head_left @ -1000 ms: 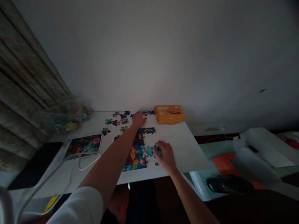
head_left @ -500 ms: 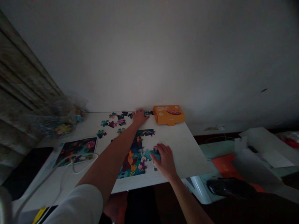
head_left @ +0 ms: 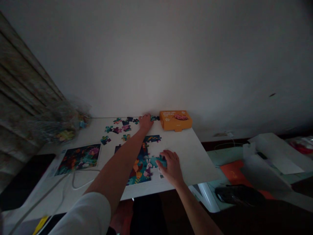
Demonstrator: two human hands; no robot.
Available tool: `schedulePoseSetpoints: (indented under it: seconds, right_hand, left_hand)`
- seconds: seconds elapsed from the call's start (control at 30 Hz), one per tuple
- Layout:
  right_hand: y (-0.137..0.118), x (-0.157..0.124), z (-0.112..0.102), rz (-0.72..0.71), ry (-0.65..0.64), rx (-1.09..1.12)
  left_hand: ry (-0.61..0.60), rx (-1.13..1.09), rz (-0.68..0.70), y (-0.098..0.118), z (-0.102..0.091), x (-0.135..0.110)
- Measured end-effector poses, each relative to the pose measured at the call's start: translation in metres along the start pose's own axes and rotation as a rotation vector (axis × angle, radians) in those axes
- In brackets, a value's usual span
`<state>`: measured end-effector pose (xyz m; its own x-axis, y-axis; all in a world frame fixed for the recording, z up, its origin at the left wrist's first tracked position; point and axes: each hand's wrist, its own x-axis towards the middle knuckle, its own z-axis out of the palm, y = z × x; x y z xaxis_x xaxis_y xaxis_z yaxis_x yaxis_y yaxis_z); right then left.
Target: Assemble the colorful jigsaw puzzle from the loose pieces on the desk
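At the far edge of the white table, my left hand (head_left: 146,122) lies over loose puzzle pieces, fingers spread toward the wall. Dark blue pieces (head_left: 154,118) show just right of it; what is under its fingers is hidden. My right hand (head_left: 172,167) rests at the right side of the partly joined jigsaw puzzle (head_left: 140,169), thumb and fingers curved around a teal puzzle piece (head_left: 161,161). A white rabbit and orange flowers show in the joined part. My left forearm covers some of it. More loose puzzle pieces (head_left: 117,130) are scattered to the left.
An orange puzzle box (head_left: 176,120) stands by the wall. A printed picture sheet (head_left: 78,159) with a white cable (head_left: 73,182) over it lies left, near a black flat object (head_left: 25,181). A clear plastic bag (head_left: 61,120) sits at the back left. The table's right edge (head_left: 204,148) borders a lower glass surface.
The view has shifted slightly. My left hand stays over the far pieces, its thumb drawn in a little. The right hand keeps its place at the puzzle.
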<state>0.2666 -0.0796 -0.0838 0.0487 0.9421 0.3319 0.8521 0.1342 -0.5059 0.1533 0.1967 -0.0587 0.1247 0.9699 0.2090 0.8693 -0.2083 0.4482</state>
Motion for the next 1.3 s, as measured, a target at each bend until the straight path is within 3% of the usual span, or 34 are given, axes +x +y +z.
schedulePoseSetpoints:
  seconds: [0.17,0.27,0.37,0.43,0.5,0.63,0.73,0.8,0.9,1.0,1.17,1.3]
  right_hand:
    - [0.000,0.000,0.001,0.001,-0.009,-0.009]
    - [0.001,0.001,0.001,0.019,-0.013,0.009]
    - [0.007,0.003,0.000,0.016,0.017,0.081]
    - [0.011,0.004,-0.001,0.011,0.056,0.167]
    - [0.013,0.004,-0.005,0.039,0.120,0.252]
    - [-0.006,-0.002,-0.010,0.080,0.150,0.390]
    - [-0.036,-0.009,-0.004,0.016,0.053,0.540]
    - [-0.057,-0.014,0.005,-0.031,-0.025,0.611]
    - [-0.080,-0.021,0.021,-0.065,-0.108,0.645]
    - [-0.094,-0.026,0.037,-0.051,-0.113,0.669]
    - [-0.112,-0.035,0.060,-0.026,-0.047,0.657]
    - [-0.128,-0.039,0.073,-0.050,-0.066,0.559]
  left_hand:
    - [0.020,-0.241,-0.049,0.001,-0.013,-0.010]
    - [0.105,-0.485,-0.161,0.006,-0.018,-0.023]
    - [0.179,-0.801,-0.246,0.005,-0.023,-0.059]
    - [0.164,-0.903,-0.198,-0.002,-0.027,-0.097]
    - [0.114,-0.912,-0.088,-0.013,-0.034,-0.141]
    - [-0.140,-0.954,0.068,-0.043,-0.058,-0.218]
    - [-0.299,-0.972,0.094,-0.063,-0.080,-0.250]
    - [-0.345,-0.983,0.102,-0.073,-0.094,-0.261]
    - [-0.323,-0.959,0.113,-0.085,-0.110,-0.269]
    - [-0.248,-0.847,0.154,-0.099,-0.121,-0.273]
    - [-0.023,-0.400,0.337,-0.140,-0.135,-0.282]
    - [-0.038,-0.124,0.469,-0.164,-0.140,-0.292]
